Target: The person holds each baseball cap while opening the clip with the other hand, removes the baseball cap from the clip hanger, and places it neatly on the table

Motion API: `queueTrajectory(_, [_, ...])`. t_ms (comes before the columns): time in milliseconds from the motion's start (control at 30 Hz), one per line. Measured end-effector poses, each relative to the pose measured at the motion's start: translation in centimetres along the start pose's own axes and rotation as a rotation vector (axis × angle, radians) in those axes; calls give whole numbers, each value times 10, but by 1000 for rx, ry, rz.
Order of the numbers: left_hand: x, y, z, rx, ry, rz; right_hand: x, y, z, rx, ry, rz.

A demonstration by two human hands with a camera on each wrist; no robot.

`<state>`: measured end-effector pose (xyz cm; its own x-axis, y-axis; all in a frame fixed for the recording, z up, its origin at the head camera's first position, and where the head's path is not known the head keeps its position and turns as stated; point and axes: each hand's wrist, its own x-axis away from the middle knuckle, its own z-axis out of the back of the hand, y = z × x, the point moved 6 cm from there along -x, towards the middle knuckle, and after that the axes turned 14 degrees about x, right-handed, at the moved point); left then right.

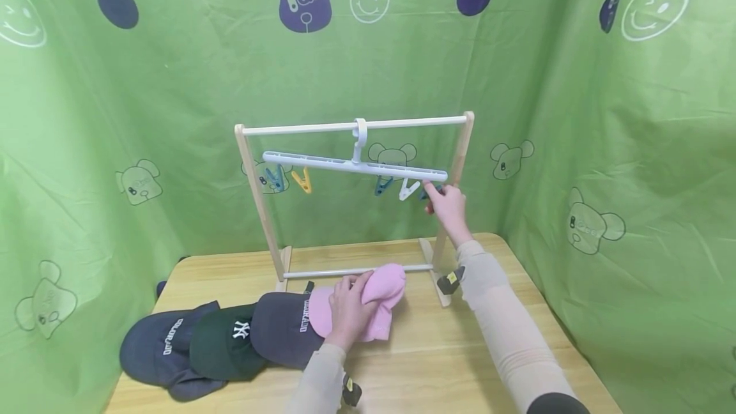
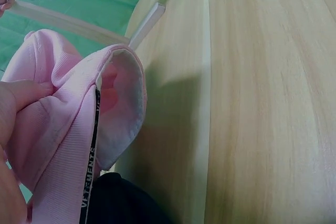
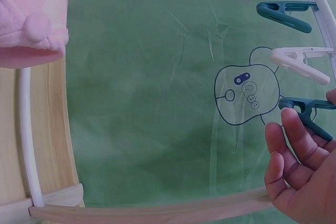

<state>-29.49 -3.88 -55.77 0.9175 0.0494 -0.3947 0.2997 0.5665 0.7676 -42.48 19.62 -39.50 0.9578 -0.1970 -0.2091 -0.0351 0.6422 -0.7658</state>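
My left hand (image 1: pixel 348 312) grips a pink cap (image 1: pixel 386 292) by its crown, just above the table. In the left wrist view the opening of the cap faces right, and a black lettered strap runs along its edge. At the right end of a white hanger (image 1: pixel 322 162), my right hand (image 1: pixel 450 208) pinches a dark teal clothespin (image 3: pixel 304 109) between thumb and fingers. A white clothespin (image 3: pixel 299 62) and another teal clothespin (image 3: pixel 286 15) hang beside it. Farther left on the bar are a yellow clothespin (image 1: pixel 302 180) and a blue one (image 1: pixel 276 177). The hanger tilts down to the right.
The hanger hooks over the top rail (image 1: pixel 299 128) of a wooden rack standing at the back of the table (image 1: pixel 425 363). Overlapping in a row at left lie a navy cap (image 1: pixel 144 347), a dark green cap (image 1: pixel 221 347) and a charcoal cap (image 1: pixel 282 328). Green curtains surround the table.
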Motion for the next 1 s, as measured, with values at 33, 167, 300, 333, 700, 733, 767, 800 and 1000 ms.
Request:
queueTrajectory(33, [0,0,0,1,-1,1,0,0,0,-1,0,1])
queueTrajectory(167, [0,0,-1,8,-13,16,0,0,0,-1,4,8])
queueTrajectory(300, [1,0,-3,5,-33,38,-1,0,0,-1,5,9])
queueTrajectory(333, [1,0,-3,5,-37,42,-1,0,0,-2,4,7])
queueTrajectory(700, [3,-2,-8,-23,-42,23,-1,2,0,-3,13,2])
queueTrajectory(733, [3,-1,-8,-19,-43,23,-1,3,0,-4,14,3])
queueTrajectory(767, [4,-1,-8,-18,-45,22,-1,3,0,-5,16,3])
queueTrajectory(800, [4,-1,-8,-16,-48,26,-1,3,0,-5,19,4])
queueTrajectory(1000, [7,-3,-11,-29,-62,36,0,4,1,9,27,10])
